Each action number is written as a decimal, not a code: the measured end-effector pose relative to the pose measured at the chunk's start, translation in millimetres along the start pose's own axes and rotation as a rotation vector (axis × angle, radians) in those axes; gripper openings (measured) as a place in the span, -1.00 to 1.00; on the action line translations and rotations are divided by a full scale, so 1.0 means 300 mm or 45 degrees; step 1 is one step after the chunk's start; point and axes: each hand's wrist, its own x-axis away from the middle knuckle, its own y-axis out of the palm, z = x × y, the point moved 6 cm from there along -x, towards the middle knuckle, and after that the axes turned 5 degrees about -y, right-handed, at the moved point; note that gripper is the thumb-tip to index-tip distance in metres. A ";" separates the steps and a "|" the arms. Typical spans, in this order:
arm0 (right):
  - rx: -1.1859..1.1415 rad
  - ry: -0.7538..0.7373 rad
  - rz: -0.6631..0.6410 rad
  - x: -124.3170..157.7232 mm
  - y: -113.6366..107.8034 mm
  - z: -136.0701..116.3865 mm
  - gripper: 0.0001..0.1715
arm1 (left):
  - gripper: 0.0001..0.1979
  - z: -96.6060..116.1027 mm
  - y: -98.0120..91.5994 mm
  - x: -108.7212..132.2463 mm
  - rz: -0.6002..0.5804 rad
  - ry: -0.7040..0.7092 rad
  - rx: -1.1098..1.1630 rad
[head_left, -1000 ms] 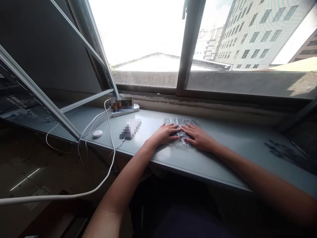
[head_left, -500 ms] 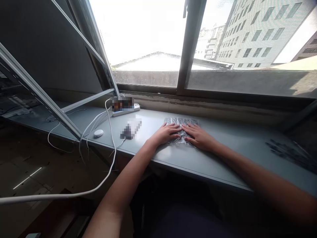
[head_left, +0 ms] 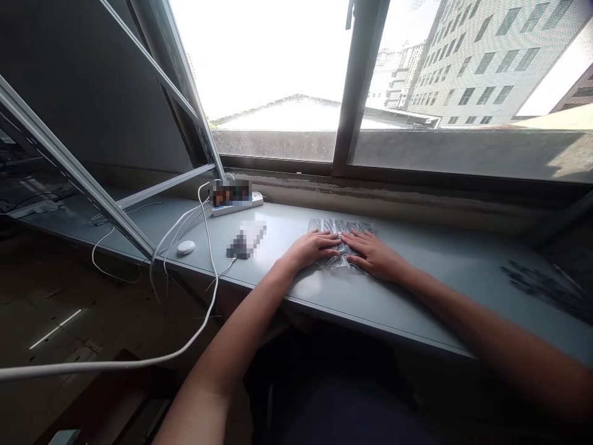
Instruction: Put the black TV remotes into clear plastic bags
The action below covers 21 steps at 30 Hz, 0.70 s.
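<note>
A clear plastic bag [head_left: 343, 262] with dark contents lies flat on the grey table [head_left: 417, 309]. What the dark items inside are, I cannot make out. My left hand [head_left: 312, 248] rests flat on the bag's left part, fingers stretched out to the right. On the right part lies my right hand [head_left: 373, 254], palm down with its fingers spread. The fingertips of both hands nearly meet over the middle of the bag, and the hands cover much of it.
To the left stand a white power strip [head_left: 252, 201], a blurred-out device [head_left: 247, 240] with a cable, and a small white round object [head_left: 186, 247]. A white cable [head_left: 210, 247] hangs over the edge. Metal frame bars [head_left: 83, 167] rise at left. Dark strips [head_left: 542, 284] lie far right.
The view has shifted very slightly. Both hands stay flat on the plastic bag, with no clear movement against it.
</note>
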 end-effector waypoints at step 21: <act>-0.127 0.577 0.482 0.087 -0.083 0.169 -0.16 | -0.43 -0.011 -0.036 0.019 0.229 -0.099 0.058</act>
